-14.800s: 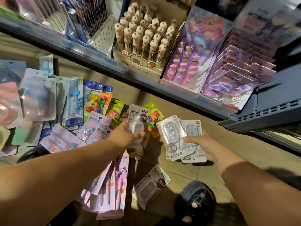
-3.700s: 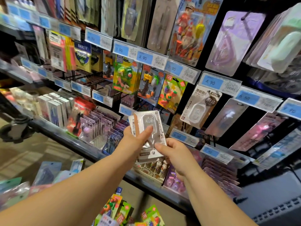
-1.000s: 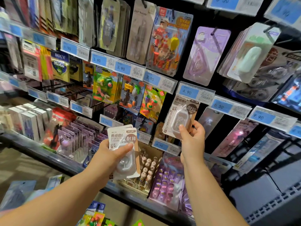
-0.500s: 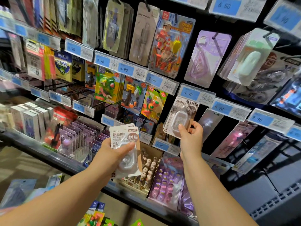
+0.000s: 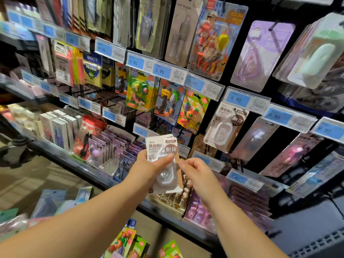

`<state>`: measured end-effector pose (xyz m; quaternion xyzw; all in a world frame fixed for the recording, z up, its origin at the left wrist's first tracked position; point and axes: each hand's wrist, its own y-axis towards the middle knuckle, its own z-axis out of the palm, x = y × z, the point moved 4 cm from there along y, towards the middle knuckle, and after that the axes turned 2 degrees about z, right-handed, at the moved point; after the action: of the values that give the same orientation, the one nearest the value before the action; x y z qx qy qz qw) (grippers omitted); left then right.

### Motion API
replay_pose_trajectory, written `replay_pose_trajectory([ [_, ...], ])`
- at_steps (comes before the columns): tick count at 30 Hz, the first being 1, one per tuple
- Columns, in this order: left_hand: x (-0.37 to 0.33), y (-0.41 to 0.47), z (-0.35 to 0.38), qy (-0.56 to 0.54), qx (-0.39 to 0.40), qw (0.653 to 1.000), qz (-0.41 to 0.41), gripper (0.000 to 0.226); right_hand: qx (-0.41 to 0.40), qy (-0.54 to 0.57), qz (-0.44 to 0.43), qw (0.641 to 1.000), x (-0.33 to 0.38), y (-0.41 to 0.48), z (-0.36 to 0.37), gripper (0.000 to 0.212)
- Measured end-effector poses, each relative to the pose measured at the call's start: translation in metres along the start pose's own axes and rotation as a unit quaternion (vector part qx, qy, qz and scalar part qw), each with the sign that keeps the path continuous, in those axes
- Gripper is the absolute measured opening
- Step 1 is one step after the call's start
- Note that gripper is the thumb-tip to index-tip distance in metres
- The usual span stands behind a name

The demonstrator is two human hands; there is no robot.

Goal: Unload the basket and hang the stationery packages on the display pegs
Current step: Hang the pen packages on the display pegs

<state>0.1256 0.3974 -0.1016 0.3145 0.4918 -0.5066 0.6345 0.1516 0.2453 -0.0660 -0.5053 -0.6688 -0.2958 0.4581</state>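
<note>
Seen from the head camera, the left hand (image 5: 149,171) gripped a small stack of white correction-tape packages (image 5: 161,149) upright, with the thumb laid across the front card. The right hand (image 5: 198,173) sat at the stack's right edge, fingers curled; whether it pinched a card I couldn't tell. A matching package (image 5: 226,127) hung under the 4.90 price tag (image 5: 247,100), up and right of both hands.

Price tags (image 5: 238,99) are blue, the package (image 5: 156,146) white (brown badge (image 5: 170,149)).
</note>
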Motion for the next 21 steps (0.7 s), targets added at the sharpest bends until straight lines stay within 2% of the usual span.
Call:
replay_pose_trajectory([
  [4, -0.001, 0.0, -0.002, 0.043, -0.002, 0.999, 0.011, 0.069, 0.041, 0.016, -0.009, 0.999, -0.006, -0.001, 0.016, 0.033],
  [7, 0.003, 0.003, -0.004, 0.068, -0.019, 0.997, 0.014, 0.091, 0.06, 0.017, -0.013, 0.998, -0.005, -0.001, 0.016, 0.023],
  [8, 0.003, 0.002, -0.004, 0.074, -0.019, 0.997, 0.012, 0.091, 0.064, 0.018, -0.01, 0.998, -0.005, -0.002, 0.016, 0.019],
  [12, -0.008, -0.006, -0.001, 0.09, -0.05, 0.995, -0.007, 0.054, 0.066, 0.093, 0.027, 0.993, -0.01, 0.001, 0.015, 0.012],
  [15, -0.007, -0.005, -0.002, 0.101, -0.062, 0.993, -0.028, 0.042, 0.019, 0.151, 0.047, 0.987, -0.012, 0.005, 0.007, 0.011],
  [17, -0.009, -0.009, 0.0, 0.069, -0.049, 0.996, -0.036, 0.027, -0.016, 0.171, 0.042, 0.984, -0.012, 0.007, -0.002, 0.014],
  [21, -0.008, -0.008, -0.002, 0.076, -0.052, 0.995, -0.037, 0.028, -0.109, 0.19, -0.009, 0.976, -0.008, 0.01, -0.023, 0.011],
])
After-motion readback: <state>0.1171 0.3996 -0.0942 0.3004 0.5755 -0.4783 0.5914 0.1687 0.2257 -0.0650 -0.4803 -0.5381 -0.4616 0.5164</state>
